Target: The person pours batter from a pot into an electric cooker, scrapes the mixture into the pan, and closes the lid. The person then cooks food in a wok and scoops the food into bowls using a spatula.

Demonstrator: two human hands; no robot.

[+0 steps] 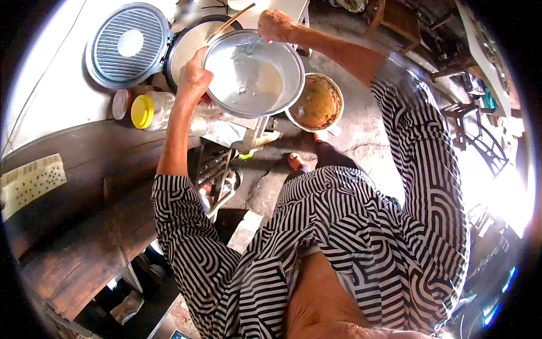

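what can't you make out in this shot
Head view:
- Side rim of the metal pot under the left hand: covered by the hand.
- Near part of the round pan: hidden behind the pot and left hand.
- Upper left of the tub: hidden by the pot.
- Marks on the yellowish paper: too small to read.

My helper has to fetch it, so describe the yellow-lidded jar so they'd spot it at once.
Start at the large metal pot and move left past the left hand gripping its rim. Just below the round, ridged lid in the view is a clear jar. Its bright yellow cap sets it apart from the pale, reddish-edged cap beside it.
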